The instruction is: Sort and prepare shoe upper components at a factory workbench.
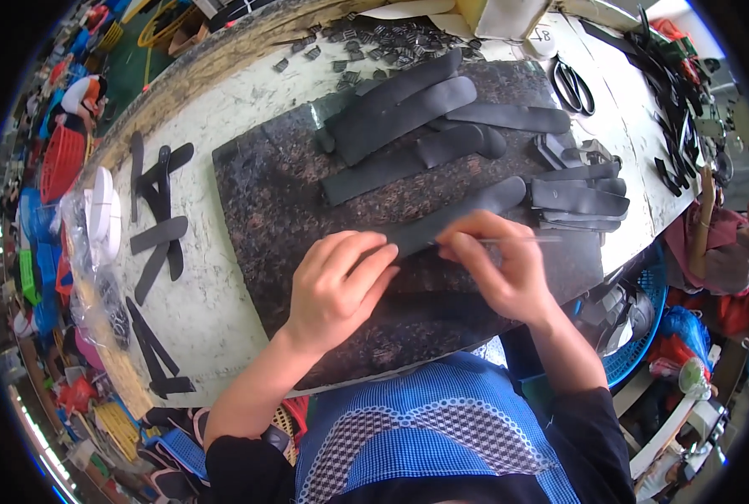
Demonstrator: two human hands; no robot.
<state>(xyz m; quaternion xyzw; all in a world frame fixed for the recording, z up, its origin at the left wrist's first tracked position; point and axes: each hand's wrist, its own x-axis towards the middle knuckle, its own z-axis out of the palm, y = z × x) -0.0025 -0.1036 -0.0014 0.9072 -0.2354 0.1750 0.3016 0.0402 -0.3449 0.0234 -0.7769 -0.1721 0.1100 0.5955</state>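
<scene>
A black strip with a rounded end (483, 204), looking like leather or a similar sheet material, lies slantwise on the dark speckled stone slab (265, 202). My left hand (336, 281) has its fingers bunched on the strip's lower left end, partly hiding it. In my right hand (500, 265) a thin pen-like tool (517, 240) is pinched between thumb and fingers, its tip close to the strip. More black strips (408, 105) lie overlapped just beyond. Right of them sits a neat stack of shorter black pieces (580, 197).
Scissors with black handles (571, 86) lie near the slab's far right corner. Many small dark buckles (391, 38) are scattered at the back. Narrow black straps (162, 202) and a white roll (101, 206) are on the left. A blue basket (643, 328) stands at the right; another person (714, 248) sits beyond.
</scene>
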